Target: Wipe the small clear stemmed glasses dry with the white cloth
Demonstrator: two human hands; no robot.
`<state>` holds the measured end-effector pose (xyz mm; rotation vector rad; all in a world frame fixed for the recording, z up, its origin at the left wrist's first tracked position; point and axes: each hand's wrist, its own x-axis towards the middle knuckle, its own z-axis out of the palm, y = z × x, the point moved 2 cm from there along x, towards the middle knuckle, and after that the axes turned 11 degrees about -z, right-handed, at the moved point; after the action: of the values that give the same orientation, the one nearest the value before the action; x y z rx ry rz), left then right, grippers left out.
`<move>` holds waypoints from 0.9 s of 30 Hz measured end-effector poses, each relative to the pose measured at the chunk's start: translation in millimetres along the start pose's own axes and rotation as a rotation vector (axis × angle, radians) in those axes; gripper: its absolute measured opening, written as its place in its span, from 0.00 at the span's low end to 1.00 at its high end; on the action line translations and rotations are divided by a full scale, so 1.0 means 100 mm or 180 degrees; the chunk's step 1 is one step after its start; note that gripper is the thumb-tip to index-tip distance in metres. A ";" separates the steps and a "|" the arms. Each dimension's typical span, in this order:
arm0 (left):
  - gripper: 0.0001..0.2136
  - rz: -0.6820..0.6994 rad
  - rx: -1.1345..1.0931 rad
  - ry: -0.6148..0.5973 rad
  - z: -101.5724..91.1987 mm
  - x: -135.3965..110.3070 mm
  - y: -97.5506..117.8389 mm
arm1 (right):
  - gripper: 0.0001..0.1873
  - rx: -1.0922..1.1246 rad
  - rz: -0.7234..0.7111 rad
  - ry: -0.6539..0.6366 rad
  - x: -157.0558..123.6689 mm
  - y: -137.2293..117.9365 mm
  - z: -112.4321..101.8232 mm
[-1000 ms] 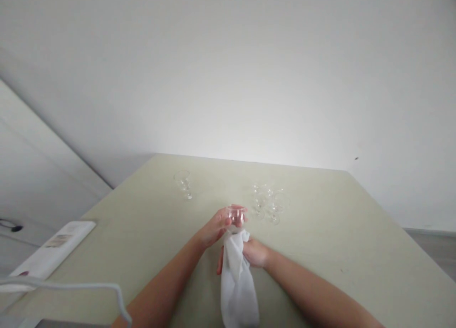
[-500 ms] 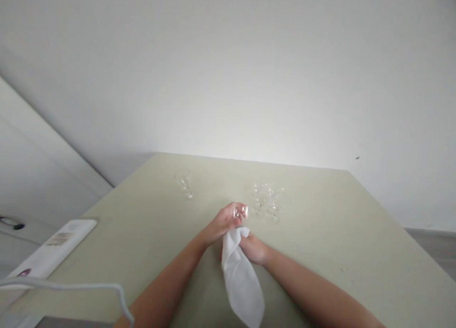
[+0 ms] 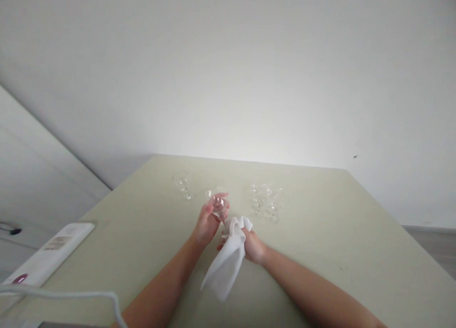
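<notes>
My left hand [image 3: 207, 219] is closed round the bowl of a small clear stemmed glass [image 3: 218, 205], held tilted just above the pale green table [image 3: 320, 242]. Close to its right, my right hand [image 3: 251, 245] grips a white cloth [image 3: 226, 264] that hangs down and to the left. The cloth's bunched top sits near the glass's foot; I cannot tell whether they touch. Both forearms reach in from the bottom edge.
A lone stemmed glass [image 3: 182, 184] stands on the table at the back left. A cluster of several clear glasses [image 3: 266, 202] stands behind my right hand. A flat white box [image 3: 46, 254] lies at the left edge, with a white cable [image 3: 71, 294] in front.
My left hand has carried the glass to the left and tilted it, away from the cloth. The cloth's hanging end has swung from right to left under my right hand.
</notes>
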<state>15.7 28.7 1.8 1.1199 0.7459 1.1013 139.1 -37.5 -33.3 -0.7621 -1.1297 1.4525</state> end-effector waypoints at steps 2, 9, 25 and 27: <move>0.31 -0.0018 -0.0257 -0.0101 0.03 -0.02 0.01 | 0.22 0.0163 0.0305 -0.0299 -0.01 0.02 0.02; 0.27 0.0149 -0.0554 0.0059 0.07 -0.02 0.03 | 0.19 0.0354 0.0738 -0.0805 -0.01 0.07 -0.02; 0.28 0.1109 0.1010 0.0628 -0.04 0.00 0.14 | 0.21 -0.0079 0.0901 -0.1673 -0.11 -0.08 0.02; 0.29 0.0920 0.1309 0.0450 0.01 -0.01 0.12 | 0.22 -0.0137 0.1171 -0.2223 -0.16 -0.12 0.02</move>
<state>12.6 27.6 13.1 1.5448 0.9720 1.3151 144.2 -53.8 -23.3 -0.5101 -1.6000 2.1023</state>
